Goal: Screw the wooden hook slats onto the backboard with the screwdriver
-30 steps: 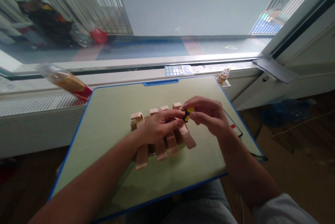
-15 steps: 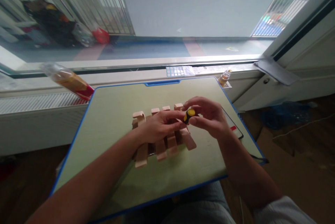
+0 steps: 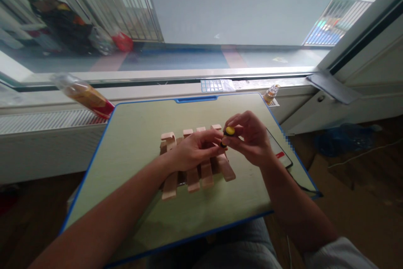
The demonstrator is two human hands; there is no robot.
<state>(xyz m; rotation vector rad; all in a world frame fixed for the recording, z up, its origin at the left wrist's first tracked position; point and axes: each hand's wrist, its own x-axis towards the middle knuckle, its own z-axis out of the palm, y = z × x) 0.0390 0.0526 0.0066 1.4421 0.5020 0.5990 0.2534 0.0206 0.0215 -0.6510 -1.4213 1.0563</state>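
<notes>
A short screwdriver (image 3: pixel 230 131) with a yellow and black handle stands over the right end of a wooden slatted piece; its tip is hidden. My right hand (image 3: pixel 252 139) is closed around the top of the handle, thumb and fingers pinching it. From the left, my left hand (image 3: pixel 190 149) reaches across the wood, with its thumb and fingertips closed on the lower part of the screwdriver. Beneath that hand, the wooden piece (image 3: pixel 170 187) shows several pale curved slats side by side, partly covered by my hand and wrist.
The small table (image 3: pixel 132 134) has a blue rim. A phone (image 3: pixel 283 155) lies at its right edge. Past the left edge leans a bottle (image 3: pixel 91 99) with a red label; a small bottle (image 3: pixel 271 93) stands beyond the back right corner, near the window sill (image 3: pixel 151 92).
My right hand, its fingers apart around the handle before, has closed on the screwdriver's top. The handle now stands more upright. My left hand has hardly moved.
</notes>
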